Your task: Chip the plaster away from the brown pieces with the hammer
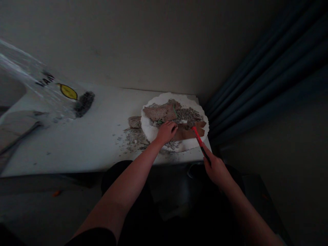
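My right hand (214,167) is wrapped round the black and red handle of a hammer (197,134). The hammer's dark head lies over a flat brown piece (184,132), which looks like cardboard or thin board with a notched right end. My left hand (166,132) rests at the left end of that brown piece with its fingers curled closed; what they hold, if anything, is hidden. Beneath both is a round white mat (202,145) with a scalloped edge. Grey crumbs (189,114) and a cracked, rough reddish-brown slab (161,112) lie on the mat beyond my hands.
A rough brown chunk (135,122) sits left of the mat, amid scattered grit on the white table (102,143). Farther left, a clear plastic bag (48,85) contains dark grey material. A dark curtain (269,75) hangs at the right, and a wall (153,44) stands behind.
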Demonstrator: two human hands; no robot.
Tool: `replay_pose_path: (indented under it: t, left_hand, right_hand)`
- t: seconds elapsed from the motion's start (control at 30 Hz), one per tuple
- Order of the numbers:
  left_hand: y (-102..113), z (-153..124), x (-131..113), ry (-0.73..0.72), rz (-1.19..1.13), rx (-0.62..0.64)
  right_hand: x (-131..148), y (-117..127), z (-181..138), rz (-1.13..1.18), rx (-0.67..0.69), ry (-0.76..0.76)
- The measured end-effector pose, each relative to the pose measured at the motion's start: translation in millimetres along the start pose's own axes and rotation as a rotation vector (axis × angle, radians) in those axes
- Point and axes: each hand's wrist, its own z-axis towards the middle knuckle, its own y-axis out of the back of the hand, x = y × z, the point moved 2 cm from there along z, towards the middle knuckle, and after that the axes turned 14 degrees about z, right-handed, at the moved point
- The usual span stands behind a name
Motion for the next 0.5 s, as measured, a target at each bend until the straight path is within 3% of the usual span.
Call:
replay_pose_path:
  t: [0.5]
  left_hand:
    - [0, -4, -22, 0.12, 0.141, -0.009]
  right_hand:
    - [-3, -1, -1, 0.053, 0.002, -0.006]
